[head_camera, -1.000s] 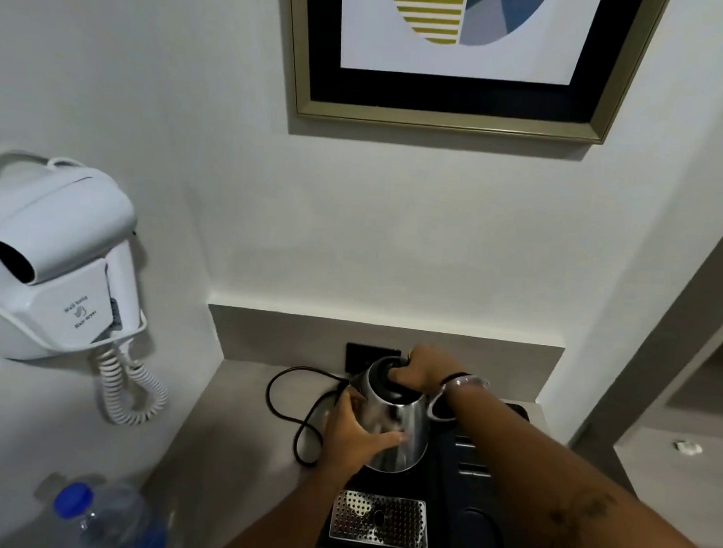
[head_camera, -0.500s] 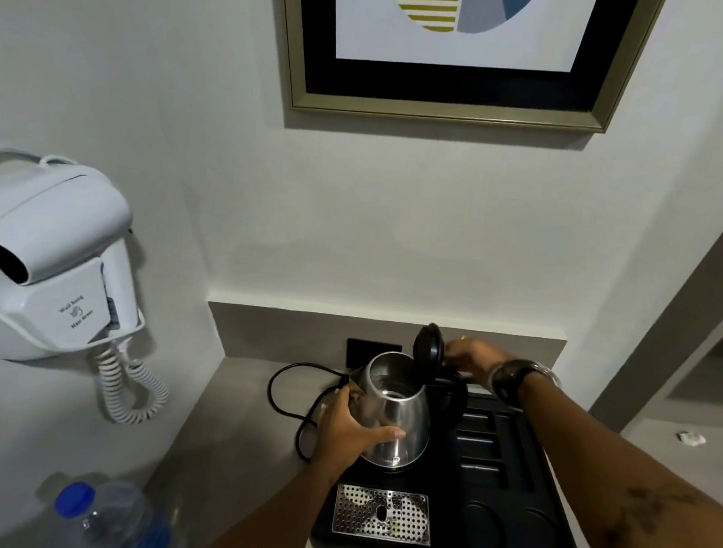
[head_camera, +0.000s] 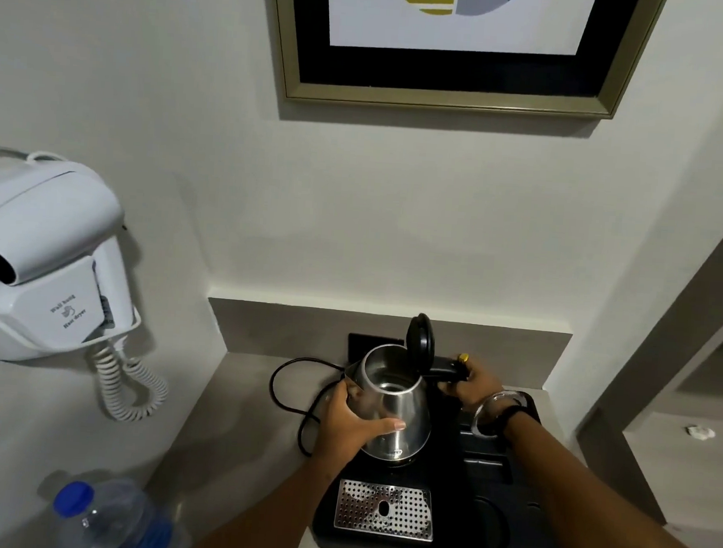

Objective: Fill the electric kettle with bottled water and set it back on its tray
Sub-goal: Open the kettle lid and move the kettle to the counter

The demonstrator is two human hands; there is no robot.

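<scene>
The stainless-steel electric kettle (head_camera: 393, 400) is seen upright on the black tray (head_camera: 478, 534), between the two hands, with its black lid (head_camera: 420, 342) swung up and standing open behind the mouth. The interior is exposed, and only bare shiny metal can be made out inside; whether any water lies at the bottom cannot be told. The kettle's body is gripped from the spout side by the left hand (head_camera: 347, 424), whose fingers are curled around the steel wall with the thumb laid across the front. The black handle (head_camera: 445, 367) is clasped by the right hand (head_camera: 469, 386), closed around it, a small yellow item (head_camera: 464, 358) showing just above the fingers. Bangles and a dark band are worn on the right wrist (head_camera: 497, 411). Below the left hand, a perforated metal drip grille (head_camera: 385, 510) is set into the tray, and round cup recesses are seen beneath the right forearm. A black power cord (head_camera: 289, 393) is looped on the grey counter (head_camera: 229, 427) just beyond the left hand. Well to the left of and nearer than the left hand, a clear water bottle (head_camera: 115, 522) with a blue cap (head_camera: 73, 497) is standing, still capped, its fill level unclear. A white wall-mounted hair dryer (head_camera: 40, 260) with a coiled cord is fixed far to the left, and a framed picture (head_camera: 450, 83) is hung on the wall above both hands.
</scene>
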